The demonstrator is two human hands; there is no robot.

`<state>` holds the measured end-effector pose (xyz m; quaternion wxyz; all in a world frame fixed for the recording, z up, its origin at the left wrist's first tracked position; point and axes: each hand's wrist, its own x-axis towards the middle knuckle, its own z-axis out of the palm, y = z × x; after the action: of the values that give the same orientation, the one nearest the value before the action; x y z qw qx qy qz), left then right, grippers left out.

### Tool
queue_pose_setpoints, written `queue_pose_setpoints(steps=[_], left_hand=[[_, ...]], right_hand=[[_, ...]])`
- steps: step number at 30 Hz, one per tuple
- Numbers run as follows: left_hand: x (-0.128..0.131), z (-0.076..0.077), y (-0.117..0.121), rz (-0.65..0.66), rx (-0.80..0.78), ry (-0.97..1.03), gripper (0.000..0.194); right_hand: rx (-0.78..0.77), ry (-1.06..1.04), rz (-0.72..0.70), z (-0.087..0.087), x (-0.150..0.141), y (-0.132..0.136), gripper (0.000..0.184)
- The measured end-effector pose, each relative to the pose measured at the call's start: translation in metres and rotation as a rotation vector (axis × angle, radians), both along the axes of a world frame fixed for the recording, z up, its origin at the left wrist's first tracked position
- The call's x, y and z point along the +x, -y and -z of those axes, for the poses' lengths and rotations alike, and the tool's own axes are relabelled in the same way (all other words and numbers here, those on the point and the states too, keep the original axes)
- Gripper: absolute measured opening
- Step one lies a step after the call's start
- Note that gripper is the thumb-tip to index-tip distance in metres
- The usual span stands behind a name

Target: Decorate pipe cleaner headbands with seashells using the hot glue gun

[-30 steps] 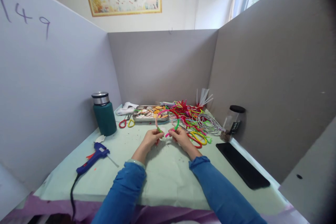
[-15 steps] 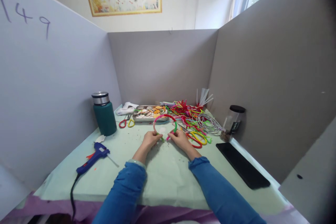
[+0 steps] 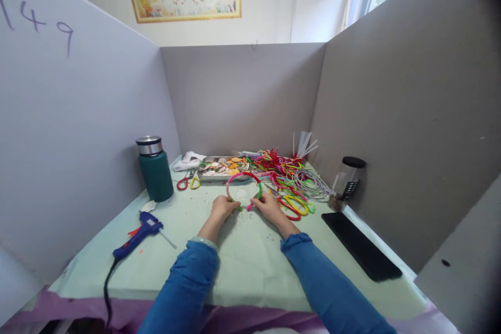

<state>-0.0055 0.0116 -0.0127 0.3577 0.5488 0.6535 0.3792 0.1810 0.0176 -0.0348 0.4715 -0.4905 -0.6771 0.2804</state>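
A fuzzy headband [image 3: 243, 174], wrapped in pink, red and green pipe cleaner, stands upright above the middle of the table with its open ends downward. Its left end, green at the tip, is pinched in my left hand [image 3: 223, 210]. My right hand [image 3: 270, 206] is closed on the other end, where a green stretch meets a pink tip. A small gap separates the two tips. Seen through the hoop, a whitish round piece [image 3: 241, 194] lies on the table. Just right of my right hand lie scissors with red and yellow handles [image 3: 295, 205].
A blue glue gun [image 3: 138, 236] and a green bottle [image 3: 155, 175] are at the left. Behind are a metal tray [image 3: 219, 178] of small pieces, more scissors [image 3: 188, 183] and a pile of pipe cleaners [image 3: 277, 164]. A lidded jar [image 3: 349, 180] and black slab [image 3: 360, 245] stand right.
The headband and both hands have shifted very slightly left, the left hand a little more. Both hands keep their hold on the ends.
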Motion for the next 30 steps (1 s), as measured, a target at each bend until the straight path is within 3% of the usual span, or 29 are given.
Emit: queue_pose_setpoints(steps=[6, 10, 13, 16, 22, 26, 30], left_hand=[[-0.001, 0.004, -0.001, -0.014, 0.003, 0.124, 0.023], [0.0, 0.0, 0.0, -0.057, 0.202, 0.302, 0.022], [0.001, -0.006, 0.0, -0.008, 0.321, 0.41, 0.027], [0.0, -0.009, 0.001, 0.068, 0.266, 0.469, 0.031], [0.001, -0.007, 0.005, 0.165, 0.053, 0.47, 0.033], [0.0, -0.006, 0.004, 0.131, 0.112, 0.379, 0.044], [-0.001, -0.006, 0.004, 0.121, 0.121, 0.241, 0.043]], right_hand=[[0.002, 0.037, 0.009, 0.003, 0.0, -0.002, 0.019], [0.021, 0.002, -0.029, 0.005, 0.001, -0.001, 0.023], [0.006, -0.082, -0.074, 0.005, 0.001, -0.002, 0.033], [-0.012, -0.185, -0.057, 0.003, 0.002, -0.003, 0.036], [0.027, -0.35, 0.035, -0.001, 0.005, -0.005, 0.033], [0.044, -0.268, 0.016, -0.001, 0.007, -0.004, 0.031], [0.017, -0.277, -0.043, -0.003, 0.007, -0.001, 0.03]])
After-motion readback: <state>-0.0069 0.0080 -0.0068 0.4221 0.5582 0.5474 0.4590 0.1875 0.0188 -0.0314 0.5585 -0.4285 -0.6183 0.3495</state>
